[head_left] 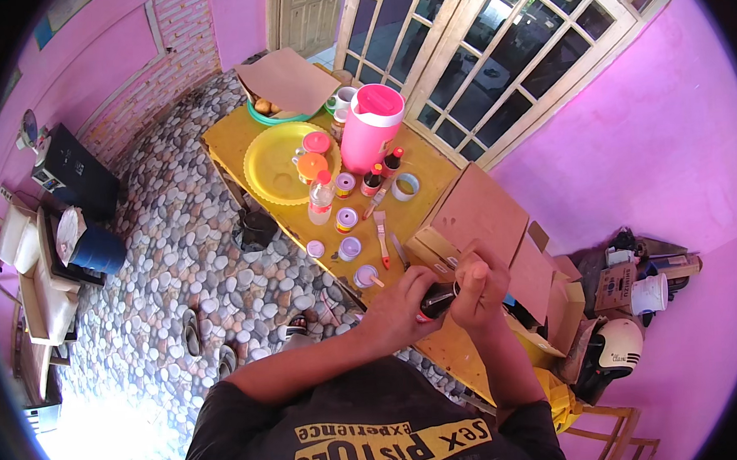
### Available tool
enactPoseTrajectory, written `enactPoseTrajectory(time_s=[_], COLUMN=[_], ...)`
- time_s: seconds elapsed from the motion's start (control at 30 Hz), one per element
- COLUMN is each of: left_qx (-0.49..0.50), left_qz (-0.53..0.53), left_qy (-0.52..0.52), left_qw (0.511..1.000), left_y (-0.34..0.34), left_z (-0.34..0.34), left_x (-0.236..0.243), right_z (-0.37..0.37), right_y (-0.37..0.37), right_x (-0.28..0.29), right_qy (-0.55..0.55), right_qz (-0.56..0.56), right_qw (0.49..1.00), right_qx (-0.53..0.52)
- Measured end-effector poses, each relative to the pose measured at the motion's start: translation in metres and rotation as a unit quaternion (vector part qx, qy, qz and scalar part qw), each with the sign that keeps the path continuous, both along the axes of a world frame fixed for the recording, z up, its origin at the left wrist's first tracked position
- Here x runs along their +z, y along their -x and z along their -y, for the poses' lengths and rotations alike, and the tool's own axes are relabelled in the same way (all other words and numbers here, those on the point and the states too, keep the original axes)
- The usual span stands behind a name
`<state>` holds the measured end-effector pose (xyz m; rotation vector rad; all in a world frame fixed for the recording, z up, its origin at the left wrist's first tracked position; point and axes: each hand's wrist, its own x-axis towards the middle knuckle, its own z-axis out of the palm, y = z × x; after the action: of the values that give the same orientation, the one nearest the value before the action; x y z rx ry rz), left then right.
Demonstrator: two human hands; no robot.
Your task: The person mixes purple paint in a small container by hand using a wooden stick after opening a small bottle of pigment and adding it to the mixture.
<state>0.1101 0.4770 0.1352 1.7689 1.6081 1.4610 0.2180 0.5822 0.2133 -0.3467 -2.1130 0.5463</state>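
Observation:
A small dark bottle (436, 298) with a red label is held tilted over the table's near edge. My left hand (399, 310) is closed around its body. My right hand (477, 295) is closed at the other end of the bottle, its fingers hiding the top. Just beyond my left hand stands a small tub (366, 276) with a wooden stick in it. Near it lie a paintbrush (381, 236) with a red handle and a knife (400, 251). Two more dark bottles (372, 181) with red caps stand farther back.
On the yellow table stand a pink jug (372, 130), a yellow tray (277, 164), a clear bottle (320, 201), several purple-lidded jars (346, 220) and a roll of tape (405, 187). Cardboard boxes (478, 216) crowd the right side. A helmet (619, 348) sits beyond them.

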Motion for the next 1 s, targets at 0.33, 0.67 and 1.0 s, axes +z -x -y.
enactPoseTrajectory(time_s=[0.33, 0.67, 1.0], left_qx=[0.009, 0.048, 0.020], left_qz=[0.042, 0.028, -0.021], left_qy=[0.037, -0.017, -0.063], left_qw=[0.998, 0.998, 0.998], left_y=[-0.006, -0.005, -0.002], left_z=[-0.001, -0.009, -0.002], left_x=[-0.001, 0.004, 0.007], right_z=[-0.002, 0.005, -0.003], right_y=[-0.001, 0.013, 0.002], right_x=[0.003, -0.009, 0.005], right_qy=[0.044, 0.235, 0.058], right_qz=[-0.026, -0.230, -0.096], right_qw=[0.998, 0.944, 0.994], right_qx=[0.030, 0.026, -0.007])
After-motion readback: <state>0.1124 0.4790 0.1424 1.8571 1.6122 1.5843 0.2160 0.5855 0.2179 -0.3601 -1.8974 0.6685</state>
